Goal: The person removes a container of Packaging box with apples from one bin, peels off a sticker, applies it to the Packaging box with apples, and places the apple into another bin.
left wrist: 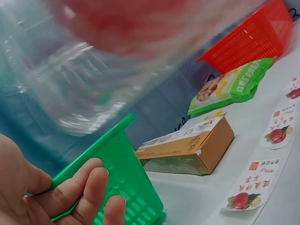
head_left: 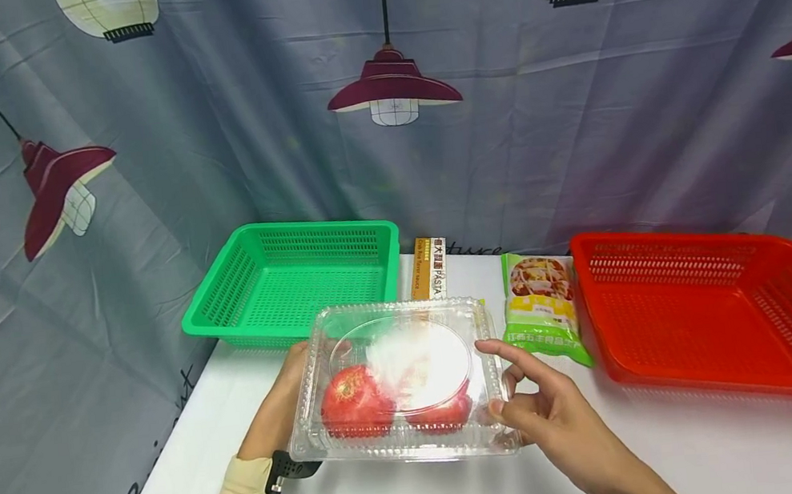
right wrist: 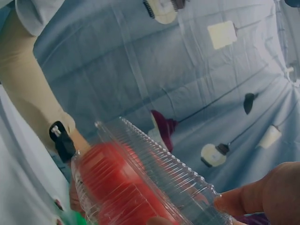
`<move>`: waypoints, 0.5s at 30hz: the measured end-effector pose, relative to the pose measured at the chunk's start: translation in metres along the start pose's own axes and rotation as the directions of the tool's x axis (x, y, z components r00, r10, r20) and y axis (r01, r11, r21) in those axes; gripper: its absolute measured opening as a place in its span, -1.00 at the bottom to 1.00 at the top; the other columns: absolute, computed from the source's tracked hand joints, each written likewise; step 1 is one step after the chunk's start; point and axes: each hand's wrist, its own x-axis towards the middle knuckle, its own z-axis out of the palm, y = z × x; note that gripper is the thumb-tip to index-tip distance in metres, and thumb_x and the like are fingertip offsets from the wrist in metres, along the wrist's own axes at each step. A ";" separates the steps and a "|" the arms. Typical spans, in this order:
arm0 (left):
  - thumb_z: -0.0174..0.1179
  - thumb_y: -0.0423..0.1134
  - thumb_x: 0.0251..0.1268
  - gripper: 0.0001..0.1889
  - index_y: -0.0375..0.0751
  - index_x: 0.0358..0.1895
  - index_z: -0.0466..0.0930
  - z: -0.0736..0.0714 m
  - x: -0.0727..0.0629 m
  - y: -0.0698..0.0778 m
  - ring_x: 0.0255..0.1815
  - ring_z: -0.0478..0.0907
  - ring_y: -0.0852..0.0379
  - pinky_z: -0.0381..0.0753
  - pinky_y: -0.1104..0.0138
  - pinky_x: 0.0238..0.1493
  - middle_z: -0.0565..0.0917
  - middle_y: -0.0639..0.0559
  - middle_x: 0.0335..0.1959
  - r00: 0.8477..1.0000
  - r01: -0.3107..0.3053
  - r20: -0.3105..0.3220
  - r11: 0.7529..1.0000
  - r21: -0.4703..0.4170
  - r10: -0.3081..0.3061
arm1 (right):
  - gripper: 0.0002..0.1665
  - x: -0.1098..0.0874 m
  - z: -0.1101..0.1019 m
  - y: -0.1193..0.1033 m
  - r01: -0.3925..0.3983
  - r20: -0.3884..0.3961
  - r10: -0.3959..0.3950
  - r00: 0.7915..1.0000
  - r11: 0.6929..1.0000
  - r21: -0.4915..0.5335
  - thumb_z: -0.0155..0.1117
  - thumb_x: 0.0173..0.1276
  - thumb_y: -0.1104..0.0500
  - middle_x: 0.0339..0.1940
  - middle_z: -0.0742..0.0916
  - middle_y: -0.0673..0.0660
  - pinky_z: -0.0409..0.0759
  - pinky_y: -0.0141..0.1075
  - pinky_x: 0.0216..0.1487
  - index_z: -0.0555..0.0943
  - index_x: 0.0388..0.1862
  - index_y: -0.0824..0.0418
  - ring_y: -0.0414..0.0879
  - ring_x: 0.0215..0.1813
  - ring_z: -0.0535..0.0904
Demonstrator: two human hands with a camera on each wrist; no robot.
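Note:
A clear plastic clamshell box [head_left: 408,358] is held up above the table, lid closed over red round fruits [head_left: 357,402] that look like apples. My right hand [head_left: 555,419] pinches the box's right edge between thumb and fingers, as the right wrist view also shows along the ridged rim [right wrist: 180,168]. Behind the left side of the box is my left hand [head_left: 278,404], partly hidden in the head view. In the left wrist view its fingers [left wrist: 86,180] are loosely bent below the box, with a gap visible between them and the plastic.
A green basket [head_left: 299,289] stands at back left and a red basket [head_left: 687,329] at right. Between them lie a pasta box [head_left: 429,268] and a green food bag [head_left: 541,304]. A strip of apple stickers [left wrist: 251,187] lies on the white table. A curtain hangs behind.

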 end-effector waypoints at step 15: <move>-0.26 0.01 0.64 -0.41 -0.42 -0.13 0.67 0.008 0.003 -0.014 -0.25 0.50 0.01 0.46 0.19 -0.12 0.63 -0.11 -0.25 0.988 -0.119 -0.071 0.970 0.213 0.137 | -0.21 -0.033 0.007 0.055 -0.155 -0.045 0.161 0.986 0.981 0.116 0.33 0.31 0.31 -0.17 0.34 0.26 0.68 -0.22 -0.35 0.28 0.48 0.05 0.05 -0.43 0.64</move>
